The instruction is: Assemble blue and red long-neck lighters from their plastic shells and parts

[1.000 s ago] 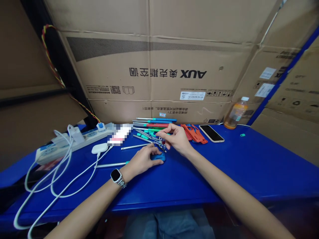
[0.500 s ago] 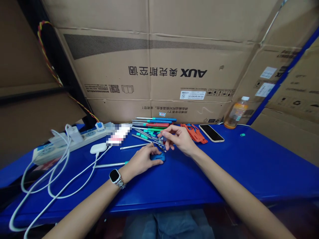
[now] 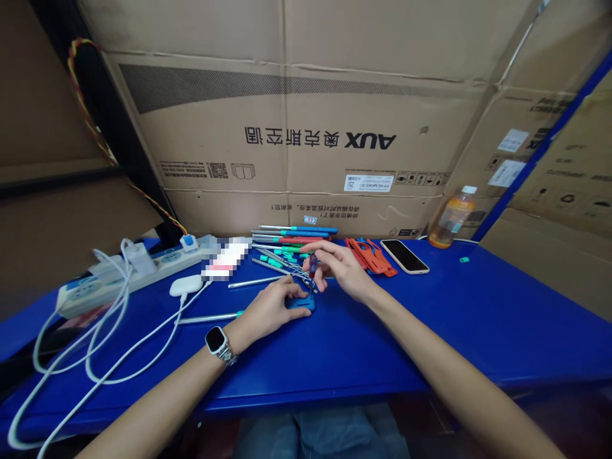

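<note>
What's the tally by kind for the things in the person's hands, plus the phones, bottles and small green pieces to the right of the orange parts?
Screwdriver, in the right hand: 1
Blue slotted piece, in the left hand: 1
Smartphone: 1
Drink bottle: 1
Small green piece: 1
Total: 5

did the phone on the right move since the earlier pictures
No. Judged by the printed cardboard wall behind it, the phone lies in the same spot on the blue table.
</note>
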A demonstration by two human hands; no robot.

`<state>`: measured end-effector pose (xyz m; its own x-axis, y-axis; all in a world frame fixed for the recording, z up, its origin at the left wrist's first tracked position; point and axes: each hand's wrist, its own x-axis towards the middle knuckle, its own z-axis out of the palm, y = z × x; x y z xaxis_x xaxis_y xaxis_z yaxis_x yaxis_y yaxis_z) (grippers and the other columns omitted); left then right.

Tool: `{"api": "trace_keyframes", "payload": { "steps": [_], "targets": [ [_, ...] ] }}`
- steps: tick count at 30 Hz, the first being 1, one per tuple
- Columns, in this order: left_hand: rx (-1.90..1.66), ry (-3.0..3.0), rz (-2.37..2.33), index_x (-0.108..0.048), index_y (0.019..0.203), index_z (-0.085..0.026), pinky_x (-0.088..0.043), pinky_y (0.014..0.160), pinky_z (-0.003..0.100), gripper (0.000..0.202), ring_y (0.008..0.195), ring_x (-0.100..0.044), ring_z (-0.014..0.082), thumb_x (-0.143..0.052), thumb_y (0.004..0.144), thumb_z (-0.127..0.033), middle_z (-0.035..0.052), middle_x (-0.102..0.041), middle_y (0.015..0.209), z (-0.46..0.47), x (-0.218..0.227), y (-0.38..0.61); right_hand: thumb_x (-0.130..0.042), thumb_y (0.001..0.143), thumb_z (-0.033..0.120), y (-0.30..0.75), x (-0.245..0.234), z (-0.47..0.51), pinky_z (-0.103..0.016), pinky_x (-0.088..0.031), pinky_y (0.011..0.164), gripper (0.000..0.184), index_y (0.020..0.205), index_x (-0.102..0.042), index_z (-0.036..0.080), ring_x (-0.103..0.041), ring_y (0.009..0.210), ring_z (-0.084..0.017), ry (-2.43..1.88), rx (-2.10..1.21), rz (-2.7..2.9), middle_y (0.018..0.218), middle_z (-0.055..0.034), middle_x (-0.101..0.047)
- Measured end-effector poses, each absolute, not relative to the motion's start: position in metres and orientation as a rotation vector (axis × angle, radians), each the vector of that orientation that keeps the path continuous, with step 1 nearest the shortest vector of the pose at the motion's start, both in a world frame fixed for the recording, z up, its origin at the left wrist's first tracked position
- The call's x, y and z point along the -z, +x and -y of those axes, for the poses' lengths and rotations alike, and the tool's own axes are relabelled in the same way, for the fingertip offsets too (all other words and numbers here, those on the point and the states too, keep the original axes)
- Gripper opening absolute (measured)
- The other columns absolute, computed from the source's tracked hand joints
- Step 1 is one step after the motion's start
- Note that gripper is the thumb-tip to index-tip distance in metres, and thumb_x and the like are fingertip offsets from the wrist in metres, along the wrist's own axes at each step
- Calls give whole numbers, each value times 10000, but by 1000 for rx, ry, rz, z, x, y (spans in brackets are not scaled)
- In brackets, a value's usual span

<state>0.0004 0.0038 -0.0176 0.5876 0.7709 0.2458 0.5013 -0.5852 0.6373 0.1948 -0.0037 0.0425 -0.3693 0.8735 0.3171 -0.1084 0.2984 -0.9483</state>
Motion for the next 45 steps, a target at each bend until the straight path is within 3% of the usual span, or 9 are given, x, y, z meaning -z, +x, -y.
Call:
{"api": "trace_keyframes", "payload": {
  "steps": [5, 12, 18, 21, 26, 29, 36, 42, 45],
  "targets": [
    [-716, 2303, -1019, -712, 949, -204, -486, 790, 319, 294, 851, -604, 205, -750, 786, -445, 38, -605, 941, -3, 18, 0, -662, 832, 478, 205, -46, 1, -195, -411, 400, 318, 874, -632, 164, -584, 436, -75, -776, -1154, 1694, 714, -10, -681],
    [-698, 2333, -1038, -739, 977, -212, -489, 806, 319, 304, 862, -617, 211, -754, 784, -446, 35, -619, 922, -2, 16, 0, -796, 705, 435, 191, -45, 1, -188, -378, 334, 438, 695, -421, 207, -525, 351, -69, -865, -1047, 1497, 612, 16, -659],
    [-711, 2300, -1074, -742, 967, -211, -495, 829, 323, 299, 862, -629, 211, -774, 767, -432, 34, -632, 936, -4, 21, 0, -722, 775, 477, 191, -43, 3, -208, -456, 374, 405, 1018, -556, 199, -580, 399, -83, -780, -1177, 1539, 748, 28, -666],
    [-707, 2298, -1076, -743, 974, -217, -493, 845, 324, 296, 878, -631, 215, -779, 764, -422, 32, -638, 942, -4, 21, 1, -651, 829, 502, 201, -47, 3, -231, -507, 448, 369, 995, -621, 173, -622, 476, -88, -733, -1251, 1637, 833, -11, -676],
    [-715, 2293, -1056, -746, 982, -216, -492, 839, 318, 280, 893, -636, 216, -779, 768, -393, 35, -651, 957, -2, 17, 1, -737, 780, 428, 202, -54, 4, -195, -471, 436, 299, 807, -593, 167, -588, 437, -96, -850, -1171, 1641, 512, 36, -611],
    [-719, 2287, -1065, -744, 981, -217, -492, 830, 314, 278, 899, -636, 215, -779, 769, -393, 34, -654, 963, -2, 16, 1, -779, 734, 426, 194, -52, 5, -181, -423, 370, 343, 744, -538, 183, -546, 379, -92, -879, -1111, 1595, 477, 48, -592],
    [-690, 2289, -1100, -748, 985, -222, -482, 820, 298, 290, 883, -635, 209, -780, 765, -409, 29, -649, 968, 0, 16, 1, -759, 749, 479, 187, -37, 5, -177, -414, 359, 415, 770, -449, 204, -534, 360, -70, -837, -1057, 1506, 621, 41, -646],
    [-640, 2346, -1137, -749, 988, -236, -479, 792, 297, 320, 901, -630, 224, -764, 762, -462, 30, -658, 953, 0, 14, 1, -620, 859, 527, 198, -34, 6, -188, -438, 401, 376, 1010, -570, 187, -522, 407, -44, -807, -1046, 1557, 765, 28, -624],
    [-645, 2335, -1142, -750, 992, -233, -482, 795, 302, 322, 924, -633, 236, -772, 755, -449, 38, -678, 974, 1, 13, 2, -562, 892, 532, 203, -37, 8, -219, -491, 471, 371, 965, -616, 173, -574, 470, -59, -773, -1087, 1621, 828, -1, -627]
  ]
}}
